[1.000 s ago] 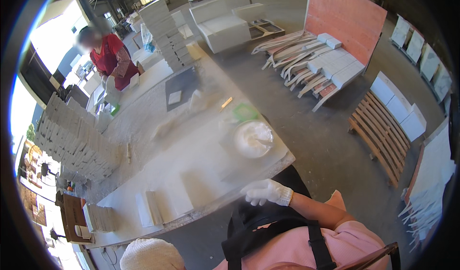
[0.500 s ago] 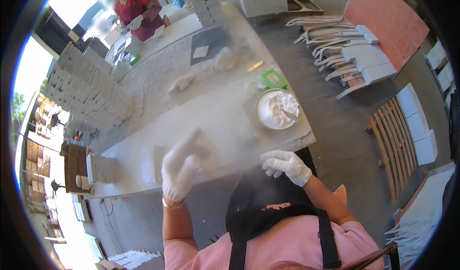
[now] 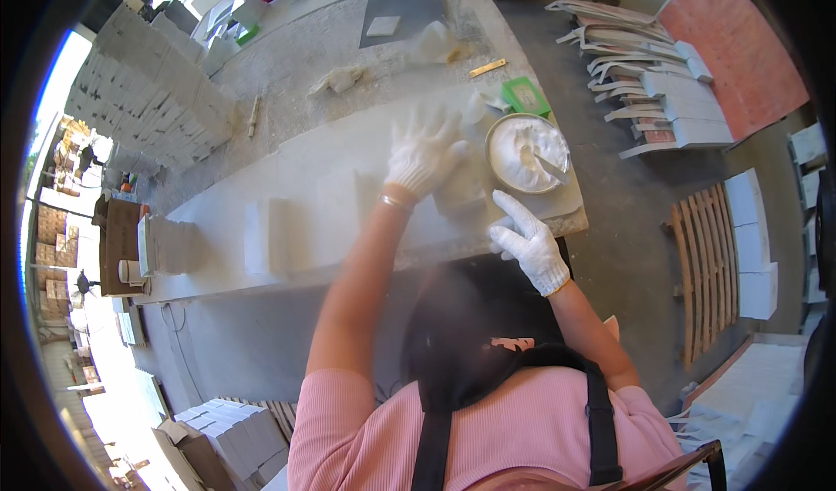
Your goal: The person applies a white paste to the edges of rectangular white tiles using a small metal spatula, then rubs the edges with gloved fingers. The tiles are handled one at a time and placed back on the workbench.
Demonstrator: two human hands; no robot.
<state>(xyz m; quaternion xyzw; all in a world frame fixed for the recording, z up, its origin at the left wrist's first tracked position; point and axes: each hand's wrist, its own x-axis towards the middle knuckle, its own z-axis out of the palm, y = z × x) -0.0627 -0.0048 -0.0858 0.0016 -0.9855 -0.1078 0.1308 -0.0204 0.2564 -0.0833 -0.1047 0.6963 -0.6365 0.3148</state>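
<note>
Left grip: spread, nothing visibly held; shifted farther over surface, closer to bowl.
Right grip: loosely parted, apparently empty.
Bowl: right of left grip, just beyond right grip; now reachable by both.

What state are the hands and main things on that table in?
Left hand: spread open, blurred
Right hand: half-open, apparently empty
Bowl: uncovered, white stuff inside
Spatula: tilted, partly in that stuff
Slabs at left: stacked high
Rag-like cloth: crumpled
Green box: open or shut unclear
</note>
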